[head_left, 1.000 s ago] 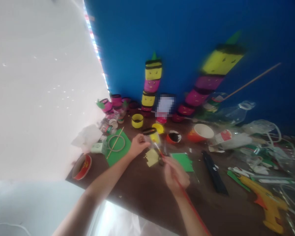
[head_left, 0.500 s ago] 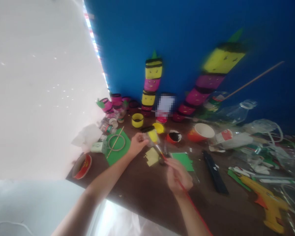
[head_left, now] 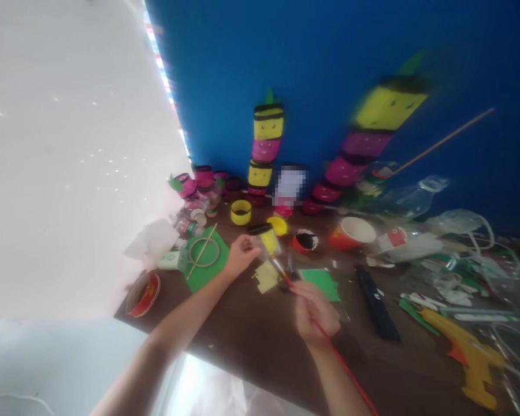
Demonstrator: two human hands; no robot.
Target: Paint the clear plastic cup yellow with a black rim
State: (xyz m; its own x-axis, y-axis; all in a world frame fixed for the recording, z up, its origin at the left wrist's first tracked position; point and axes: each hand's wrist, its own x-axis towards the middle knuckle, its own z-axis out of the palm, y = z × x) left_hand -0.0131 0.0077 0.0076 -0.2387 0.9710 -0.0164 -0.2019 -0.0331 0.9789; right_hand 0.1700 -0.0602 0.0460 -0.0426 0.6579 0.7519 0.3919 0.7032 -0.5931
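Note:
My left hand point(head_left: 242, 254) grips a cut clear plastic bottle piece point(head_left: 267, 238), partly painted yellow, with a black band along its upper edge. In my right hand point(head_left: 316, 312) is a paintbrush point(head_left: 286, 277) with a long red handle. Its bristles touch or nearly touch the yellow side of the piece; blur hides which. Just behind stands a small tub of yellow paint point(head_left: 278, 226). An orange-red cup of black paint point(head_left: 304, 241) is to its right. A pale yellow paper scrap point(head_left: 267, 276) and a green sheet point(head_left: 319, 283) lie below the held piece.
Left are a yellow ring point(head_left: 241, 212), a green sheet point(head_left: 205, 271) and a red cut ring point(head_left: 143, 296). Right are an orange paper cup point(head_left: 353, 233), a black case point(head_left: 378, 303), a yellow glue gun point(head_left: 463, 346) and plastic bottles point(head_left: 411, 245). Painted towers point(head_left: 266, 153) lean on the blue wall.
The held piece has tilted, showing more of its yellow side and less of its opening. My right hand has shifted slightly right and down with the brush.

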